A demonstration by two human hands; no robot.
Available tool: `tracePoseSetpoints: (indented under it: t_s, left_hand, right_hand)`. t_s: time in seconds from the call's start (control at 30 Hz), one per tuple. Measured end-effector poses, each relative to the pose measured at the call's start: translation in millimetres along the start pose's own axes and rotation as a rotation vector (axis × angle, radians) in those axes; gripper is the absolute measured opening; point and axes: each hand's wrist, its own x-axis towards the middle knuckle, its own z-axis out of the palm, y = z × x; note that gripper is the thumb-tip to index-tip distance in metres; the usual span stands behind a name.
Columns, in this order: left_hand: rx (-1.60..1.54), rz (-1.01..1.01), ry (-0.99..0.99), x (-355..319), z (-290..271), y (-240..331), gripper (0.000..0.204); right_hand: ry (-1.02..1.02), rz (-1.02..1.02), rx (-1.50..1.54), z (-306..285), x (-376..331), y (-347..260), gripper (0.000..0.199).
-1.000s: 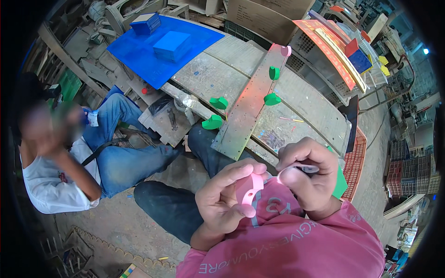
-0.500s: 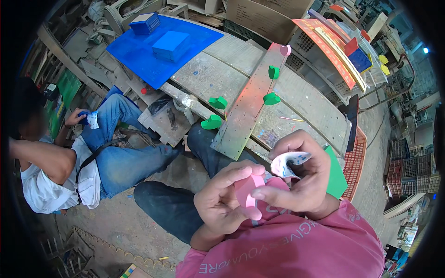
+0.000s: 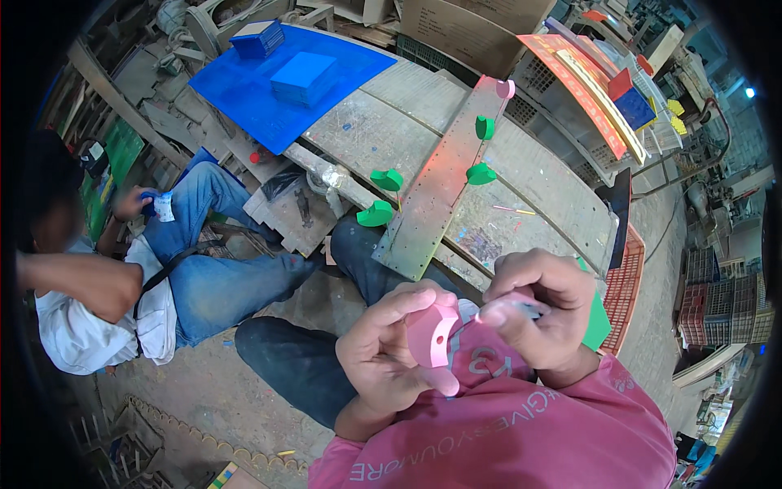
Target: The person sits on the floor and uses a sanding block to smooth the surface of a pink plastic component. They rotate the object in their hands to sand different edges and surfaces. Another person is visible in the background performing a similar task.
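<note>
My left hand [image 3: 376, 352] is closed around a small pink block [image 3: 430, 332] with a curved face and a small round hole facing my right hand. Close beside it, my right hand [image 3: 547, 303] has its thumb and fingers pinched on a small curled white piece [image 3: 525, 308] with bluish marks, mostly hidden by the fingers. There is a gap between the block and the right thumb. Ahead on the bench lies a long perforated bar [image 3: 440, 191]. Several green curved pieces [image 3: 481, 174] stand along its edges, and a pink piece [image 3: 506, 89] is at its far end.
The plank bench [image 3: 366, 122] bears a blue sheet [image 3: 244, 102] with stacked blue blocks [image 3: 304, 79]. A co-worker in jeans [image 3: 220, 293] sits at the left, a blue thing in hand. An orange-red crate [image 3: 626, 285] and a green panel [image 3: 599, 322] stand to the right.
My right hand has drawn back from the pink block and closed more over the curled white piece. The block has turned in my left hand, so its hole now shows.
</note>
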Motion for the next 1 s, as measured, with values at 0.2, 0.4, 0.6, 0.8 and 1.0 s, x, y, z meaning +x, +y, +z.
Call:
tracePoseSetpoints:
  t_s: [0.2, 0.4, 0.6, 0.8, 1.0]
  left_hand:
    - [0.137, 0.059, -0.002, 1.5, 3.0, 1.5, 0.078]
    - [0.204, 0.093, -0.010, 3.2, 1.7, 2.6, 0.076]
    - [0.202, 0.084, 0.025, 2.1, 1.3, 4.2, 0.073]
    - [0.179, 0.075, 0.014, 2.7, 8.3, 5.0, 0.066]
    - [0.231, 0.124, -0.027, 5.4, 5.0, 3.4, 0.064]
  right_hand:
    - [-0.021, -0.107, -0.158, 10.0, 4.7, -5.8, 0.018]
    - [0.047, -0.170, -0.236, 16.4, 2.9, 0.1, 0.019]
    - [0.058, -0.051, -0.169, 7.0, -1.4, 1.6, 0.018]
    - [-0.022, 0.094, 0.016, 6.8, 3.3, -1.9, 0.013]
    - [-0.092, 0.250, 0.091, 3.6, 4.2, -4.3, 0.011]
